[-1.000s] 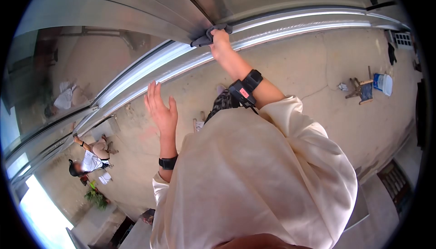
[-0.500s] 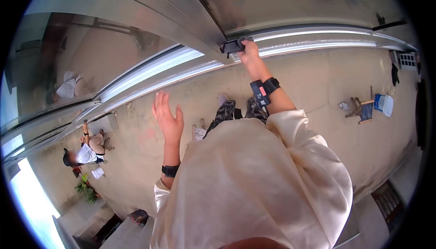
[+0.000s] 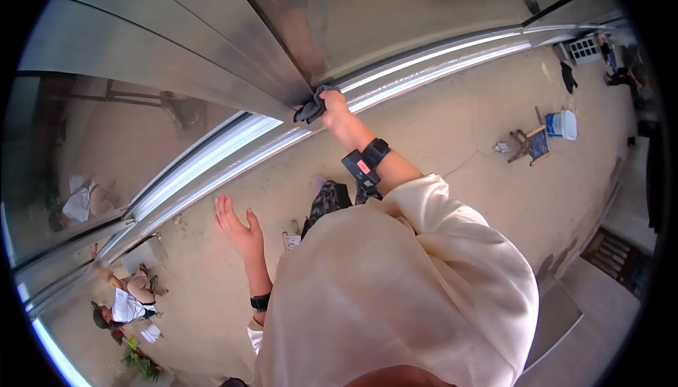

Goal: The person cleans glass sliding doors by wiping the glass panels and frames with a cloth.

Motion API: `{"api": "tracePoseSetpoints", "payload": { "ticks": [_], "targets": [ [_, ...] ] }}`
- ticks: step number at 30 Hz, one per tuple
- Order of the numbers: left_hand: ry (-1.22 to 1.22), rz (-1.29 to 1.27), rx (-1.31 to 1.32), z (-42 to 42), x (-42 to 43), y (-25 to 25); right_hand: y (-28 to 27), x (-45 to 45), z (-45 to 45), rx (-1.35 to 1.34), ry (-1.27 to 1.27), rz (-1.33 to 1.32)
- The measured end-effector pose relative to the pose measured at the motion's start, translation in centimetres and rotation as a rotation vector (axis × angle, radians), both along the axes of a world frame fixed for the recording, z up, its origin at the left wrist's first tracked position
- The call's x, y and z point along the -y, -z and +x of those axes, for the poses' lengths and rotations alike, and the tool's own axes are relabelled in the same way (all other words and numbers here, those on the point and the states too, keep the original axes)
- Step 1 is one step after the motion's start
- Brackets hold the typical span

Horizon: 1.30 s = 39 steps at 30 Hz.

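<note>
My right hand grips a dark grey cloth. The cloth presses against the lower corner of a wide metal frame post, where it meets the shiny window track. Part of the cloth is hidden behind my fingers. Out to the left, my left hand hangs in the air over the floor with its fingers stretched and nothing in it. Glass panes rise on either side of the post.
A small folding stool and a white bucket stand on the floor at right. Another person crouches at far left by the track, near a potted plant. A dark item lies at upper right.
The view has turned, so the scene sits differently. My right hand keeps hold of the cloth, which now looks more bunched at the post's foot. My left hand stays free.
</note>
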<state>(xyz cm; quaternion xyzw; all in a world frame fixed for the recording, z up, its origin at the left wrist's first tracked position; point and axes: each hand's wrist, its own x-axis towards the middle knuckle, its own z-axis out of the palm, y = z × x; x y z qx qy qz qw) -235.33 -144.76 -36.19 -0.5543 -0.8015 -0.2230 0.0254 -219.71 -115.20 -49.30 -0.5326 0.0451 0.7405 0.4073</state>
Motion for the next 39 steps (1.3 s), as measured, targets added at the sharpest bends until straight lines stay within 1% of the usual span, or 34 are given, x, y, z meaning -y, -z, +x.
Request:
{"api": "tracePoseSetpoints", "payload": {
  "ticks": [1,4,6,7,9,10,11,12,13,15,16,17,19,20,21,23,24,25,26,27,29,30,31,33,36,37,38,39],
  "targets": [
    [0.041,0.019,0.02,-0.3,-0.3,0.4,0.1,-0.4,0.7,-0.022,0.006,-0.017],
    [0.097,0.008,0.057,-1.6,-0.9,1.5,2.0,-1.8,3.2,-0.06,0.151,0.024],
    [0.133,-0.028,0.079,-2.5,-1.9,2.4,2.8,-3.1,5.5,-0.132,0.139,0.106],
    [0.167,-0.003,0.09,-2.6,-3.0,2.8,2.4,-3.8,6.8,-0.119,0.169,0.134],
    [0.206,-0.065,0.167,-2.4,-4.6,3.1,2.0,-4.2,9.1,-0.045,0.054,0.18],
    [0.232,-0.051,0.17,-2.2,-5.5,3.5,2.1,-4.8,10.4,-0.009,0.037,0.198],
    [0.284,-0.149,0.178,-1.9,-6.6,3.8,2.1,-5.9,12.2,-0.006,0.061,0.213],
    [0.334,-0.252,0.179,-1.4,-7.8,4.1,2.1,-6.8,14.0,0.013,-0.006,0.22],
    [0.355,-0.248,0.171,-1.0,-8.7,4.3,2.4,-7.4,15.6,0.028,-0.075,0.221],
    [0.486,-0.554,0.208,1.2,-10.5,5.0,2.3,-9.4,20.3,0.03,-0.098,0.229],
    [0.522,-0.575,0.134,2.4,-11.1,5.9,2.3,-10.7,22.7,0.064,-0.128,0.216],
    [0.528,-0.579,0.127,3.4,-11.6,6.7,2.4,-11.8,25.1,0.098,-0.16,0.199],
    [0.548,-0.691,0.105,7.2,-13.5,7.4,1.2,-14.9,30.9,0.107,-0.16,0.198],
    [0.512,-0.794,0.083,9.1,-14.6,7.4,0.9,-16.3,33.6,0.189,-0.18,0.206],
    [0.514,-0.814,0.068,11.0,-15.9,7.2,1.1,-17.6,36.3,0.268,-0.2,0.208],
    [0.533,-0.81,0.188,14.7,-17.9,6.6,1.5,-20.7,42.2,0.237,-0.198,0.184],
    [0.522,-0.826,0.18,15.6,-18.3,6.2,1.4,-21.6,44.1,0.232,-0.211,0.171],
    [0.521,-0.785,0.191,17.3,-19.4,5.7,1.1,-23.1,46.7,0.229,-0.224,0.16],
    [0.521,-0.744,0.204,18.6,-20.2,5.3,1.0,-24.5,49.1,0.256,-0.244,0.167],
    [0.516,-0.758,0.197,19.7,-21.0,5.1,1.1,-25.8,51.5,0.285,-0.262,0.175],
    [0.517,-0.721,0.253,21.6,-22.1,4.6,2.3,-28.4,56.8,0.281,-0.253,0.213],
    [0.509,-0.73,0.253,22.4,-22.5,4.5,2.4,-29.4,59.0,0.337,-0.205,0.252],
    [0.511,-0.77,0.217,22.6,-22.5,4.5,2.4,-30.0,60.7,0.394,-0.157,0.289],
    [0.502,-0.823,0.175,23.1,-22.9,4.0,0.6,-31.7,63.8,0.503,-0.123,0.243],
    [0.443,-0.884,0.162,24.8,-24.4,3.9,2.0,-34.9,69.7,0.659,-0.035,0.272],
    [0.428,-0.898,0.164,24.8,-24.1,3.7,1.9,-35.1,69.8,0.728,-0.025,0.261],
    [0.429,-0.881,0.176,24.7,-24.0,3.7,2.2,-35.0,69.1,0.723,-0.037,0.256],
    [0.43,-0.859,0.188,25.0,-24.1,3.8,2.6,-35.3,68.9,0.734,0.041,0.339]
  ]
}}
